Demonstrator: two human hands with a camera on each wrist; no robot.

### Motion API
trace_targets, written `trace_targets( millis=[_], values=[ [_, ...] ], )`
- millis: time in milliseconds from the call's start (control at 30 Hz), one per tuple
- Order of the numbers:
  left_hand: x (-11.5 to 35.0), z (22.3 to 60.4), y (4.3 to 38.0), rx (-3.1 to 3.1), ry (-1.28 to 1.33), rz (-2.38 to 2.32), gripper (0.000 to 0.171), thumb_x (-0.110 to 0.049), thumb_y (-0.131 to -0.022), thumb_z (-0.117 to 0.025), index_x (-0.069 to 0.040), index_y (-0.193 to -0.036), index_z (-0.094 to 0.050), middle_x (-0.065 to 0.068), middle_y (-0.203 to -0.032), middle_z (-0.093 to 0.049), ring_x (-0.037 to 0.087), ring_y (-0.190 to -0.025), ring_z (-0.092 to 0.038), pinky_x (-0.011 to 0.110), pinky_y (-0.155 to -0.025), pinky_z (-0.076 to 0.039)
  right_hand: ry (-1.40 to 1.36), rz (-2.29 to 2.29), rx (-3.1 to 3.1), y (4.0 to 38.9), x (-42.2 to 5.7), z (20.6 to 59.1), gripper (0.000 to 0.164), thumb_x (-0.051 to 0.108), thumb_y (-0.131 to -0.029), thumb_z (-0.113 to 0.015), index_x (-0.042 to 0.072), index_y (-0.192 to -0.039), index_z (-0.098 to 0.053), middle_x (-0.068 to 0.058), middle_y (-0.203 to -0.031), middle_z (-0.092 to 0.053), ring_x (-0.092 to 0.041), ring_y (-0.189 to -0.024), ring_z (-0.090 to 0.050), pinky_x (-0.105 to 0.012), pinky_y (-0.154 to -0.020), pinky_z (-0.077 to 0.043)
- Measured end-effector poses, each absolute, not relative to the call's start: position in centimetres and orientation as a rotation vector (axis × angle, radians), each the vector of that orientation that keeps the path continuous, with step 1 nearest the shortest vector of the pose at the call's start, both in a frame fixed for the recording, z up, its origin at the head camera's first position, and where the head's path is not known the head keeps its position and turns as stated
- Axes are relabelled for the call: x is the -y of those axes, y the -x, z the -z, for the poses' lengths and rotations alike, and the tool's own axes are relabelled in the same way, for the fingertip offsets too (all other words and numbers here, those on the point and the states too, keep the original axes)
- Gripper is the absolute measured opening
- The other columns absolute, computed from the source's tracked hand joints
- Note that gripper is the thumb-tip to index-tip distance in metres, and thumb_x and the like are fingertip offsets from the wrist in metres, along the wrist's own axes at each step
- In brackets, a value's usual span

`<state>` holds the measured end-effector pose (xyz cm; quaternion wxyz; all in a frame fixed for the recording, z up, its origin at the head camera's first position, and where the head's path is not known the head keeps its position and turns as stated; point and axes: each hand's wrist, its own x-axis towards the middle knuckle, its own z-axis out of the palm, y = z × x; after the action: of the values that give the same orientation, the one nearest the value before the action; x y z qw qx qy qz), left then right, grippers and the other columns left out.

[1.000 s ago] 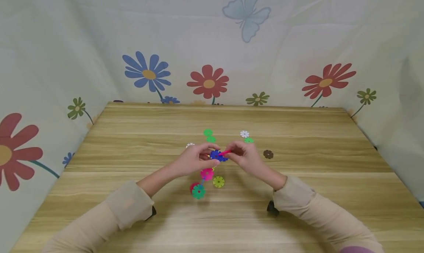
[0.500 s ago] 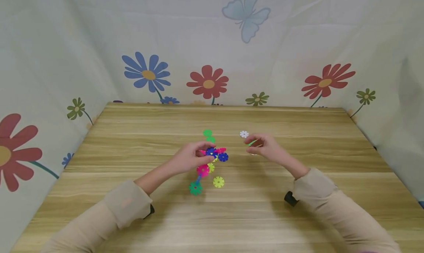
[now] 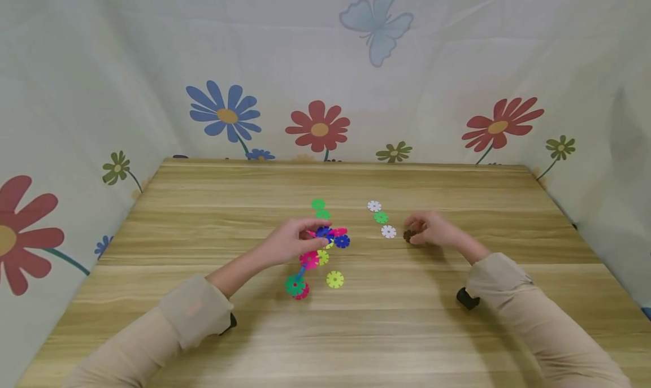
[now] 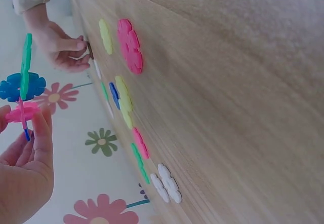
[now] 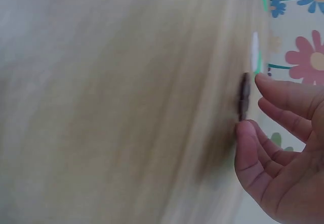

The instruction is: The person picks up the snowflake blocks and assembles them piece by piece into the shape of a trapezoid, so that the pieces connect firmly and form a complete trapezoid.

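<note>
"What are these pieces like?"

"Thin, smooth, plastic-looking discs in bright colours, their rims notched into petals. The table (image 3: 381, 348) under them has streaky wood grain."

"Where's the joined piece (image 3: 309, 259)?"

"In the left hand (image 3: 287, 242), beyond the loose yellow disc (image 3: 335, 279) and to its left. The discs in it slot together at angles: a green disc (image 4: 26, 67) sits crosswise in a blue disc (image 4: 36, 84), with a pink disc (image 4: 30, 110) close by the fingers."

"Which way does it point?"

"Its long axis slants from the fingertips back toward the person, with the green end left of the yellow disc."

"And the grips?"

"Left thumb and fingers pinch the joined piece at its far end. The right hand (image 3: 436, 229) has its thumb and fingers curved narrowly about a brown disc (image 5: 244, 97), beyond the yellow disc and to its right; whether they grip it, I can't tell."
</note>
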<state>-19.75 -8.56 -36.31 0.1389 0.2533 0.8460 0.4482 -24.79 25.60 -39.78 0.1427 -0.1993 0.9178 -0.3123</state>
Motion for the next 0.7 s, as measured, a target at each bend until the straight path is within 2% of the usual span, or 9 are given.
trace_targets(
  millis=[300,533,700],
  values=[
    [8.7,36.3,19.7,-2.448,-0.745,-1.282,0.043,-0.030,-0.084,-0.060,-0.011,-0.122,-0.053,0.008,-0.103,-0.062,0.012,-0.076,-0.058,0.024,-0.061,-0.049,0.507,0.870,-2.658,25.0,-25.8,40.6,0.026,0.002,-0.073,-0.067,-0.004,-0.096,-0.054,-0.014,-0.084,-0.054,-0.021,-0.077,-0.048,-0.028,-0.065,-0.040],
    [8.8,36.3,19.8,-2.444,-0.755,-1.287,0.044,-0.031,-0.083,-0.060,-0.011,-0.122,-0.054,0.007,-0.104,-0.063,0.012,-0.072,-0.056,0.023,-0.058,-0.048,0.398,1.069,-2.524,24.7,-25.4,40.5,0.018,-0.006,-0.079,-0.057,-0.004,-0.092,-0.045,-0.010,-0.074,-0.049,-0.017,-0.058,-0.053,-0.026,-0.050,-0.047],
    [8.8,36.4,19.7,-2.450,-0.762,-1.284,0.044,-0.031,-0.083,-0.061,-0.013,-0.122,-0.054,0.003,-0.100,-0.064,0.013,-0.072,-0.054,0.023,-0.060,-0.048,0.357,1.283,-2.407,24.3,-24.5,40.0,0.017,-0.007,-0.080,-0.055,-0.006,-0.093,-0.045,-0.010,-0.077,-0.053,-0.015,-0.062,-0.058,-0.029,-0.057,-0.052]
  ],
)
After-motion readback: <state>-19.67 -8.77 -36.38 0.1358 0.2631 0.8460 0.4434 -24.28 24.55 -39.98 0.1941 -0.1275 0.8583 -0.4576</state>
